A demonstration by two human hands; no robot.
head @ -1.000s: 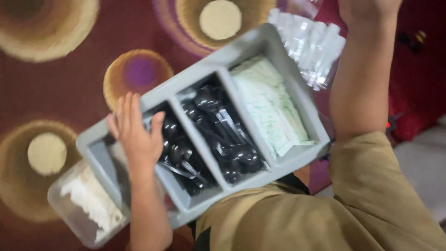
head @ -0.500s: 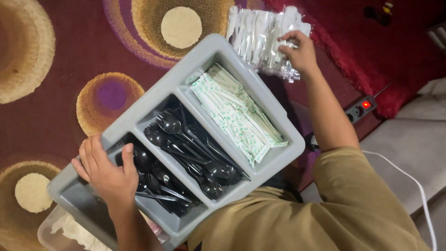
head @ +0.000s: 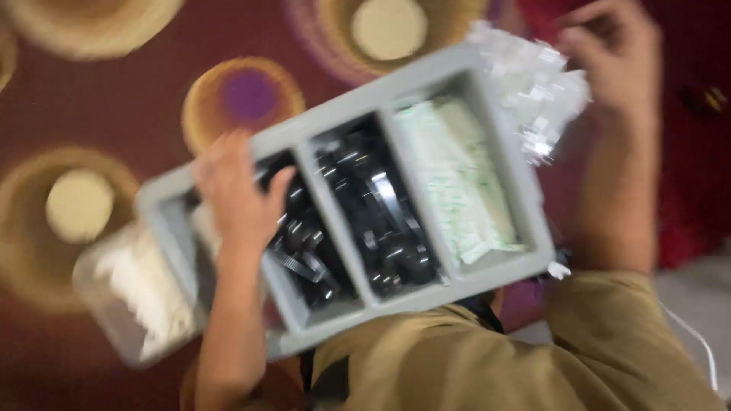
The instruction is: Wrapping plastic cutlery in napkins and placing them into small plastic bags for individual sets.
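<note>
Blur is softening the whole view. The left hand (head: 236, 194) is lying over the grey divided tray (head: 506, 164), fingers spread loosely over black plastic cutlery (head: 365, 221) in its compartments; whether it is gripping a piece I cannot tell. The right hand (head: 620, 65) is closing around a clear bag of white packets (head: 533, 84) at the tray's far corner. Pale green sachets (head: 457, 183) are filling the neighbouring compartment. A clear tub (head: 129, 297) is sitting beside the tray on the patterned carpet (head: 244, 91).

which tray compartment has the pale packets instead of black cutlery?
The compartment at the tray's right end, nearest the right hand: it holds pale green-white packets. The two beside it hold black plastic cutlery; the left hand covers one.
</note>
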